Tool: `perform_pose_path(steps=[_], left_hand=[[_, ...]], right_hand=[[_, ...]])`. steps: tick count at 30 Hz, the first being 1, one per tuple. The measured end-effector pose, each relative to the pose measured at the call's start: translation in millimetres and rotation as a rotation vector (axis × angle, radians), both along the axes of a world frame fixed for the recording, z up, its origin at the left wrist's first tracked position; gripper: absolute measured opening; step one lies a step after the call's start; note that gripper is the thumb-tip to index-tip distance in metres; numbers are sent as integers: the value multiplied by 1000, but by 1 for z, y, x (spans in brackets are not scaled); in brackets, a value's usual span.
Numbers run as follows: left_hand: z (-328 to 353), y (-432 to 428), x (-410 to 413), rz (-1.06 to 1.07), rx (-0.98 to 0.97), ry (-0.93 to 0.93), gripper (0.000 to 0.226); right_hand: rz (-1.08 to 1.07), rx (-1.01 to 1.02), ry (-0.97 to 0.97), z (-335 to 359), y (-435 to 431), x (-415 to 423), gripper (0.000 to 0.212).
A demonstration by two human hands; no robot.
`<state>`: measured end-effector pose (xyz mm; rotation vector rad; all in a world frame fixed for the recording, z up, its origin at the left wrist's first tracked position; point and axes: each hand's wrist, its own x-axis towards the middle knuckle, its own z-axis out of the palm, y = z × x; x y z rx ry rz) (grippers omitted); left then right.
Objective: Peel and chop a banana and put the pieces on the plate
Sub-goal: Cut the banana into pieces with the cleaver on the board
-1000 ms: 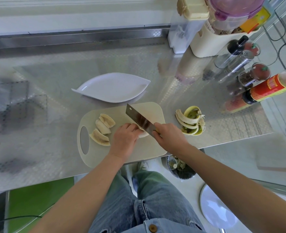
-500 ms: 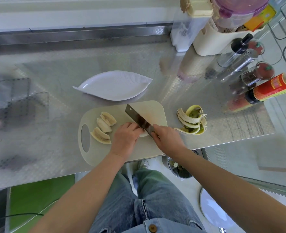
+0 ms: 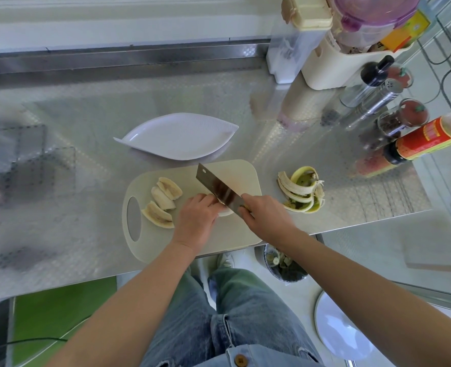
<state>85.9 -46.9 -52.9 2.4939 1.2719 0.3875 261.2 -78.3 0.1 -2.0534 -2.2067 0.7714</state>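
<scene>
- While the right hand (image 3: 268, 215) clenches its grip round the cleaver (image 3: 219, 190) handle, the blade rests on the banana piece (image 3: 225, 212).
- The left hand (image 3: 196, 221) grip curls over that piece on the cutting board (image 3: 245, 176).
- Three cut pieces (image 3: 163, 198) lie left of it; plate (image 3: 176, 139) just behind board.

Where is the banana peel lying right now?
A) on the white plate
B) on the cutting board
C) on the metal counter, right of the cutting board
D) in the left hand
C: the banana peel lies on the counter just right of the cutting board, apart from the plate.
</scene>
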Motion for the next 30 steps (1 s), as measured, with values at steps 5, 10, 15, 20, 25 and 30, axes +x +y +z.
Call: perform_pose_path(steps=[5,10,15,20,25,30], left_hand=[[-2,0,0,-1,11,28,33],[-1,-1,0,4,18,25,32],[-2,-2,-4,14,20,30,30],[0,-2,-3,25,44,39,27],[0,-1,-3,25,50,46,27],[0,0,-3,25,57,61,29]], right_hand=[[-7,-32,-34,-9,1,-3,15],[-45,-27,-15,-18,-3,-7,17],[-89,23,49,-11,-2,-2,16],[-45,34,13,-2,2,2,16],[-14,-5,-18,-1,3,0,17],[-12,-19,-35,3,2,-2,16]])
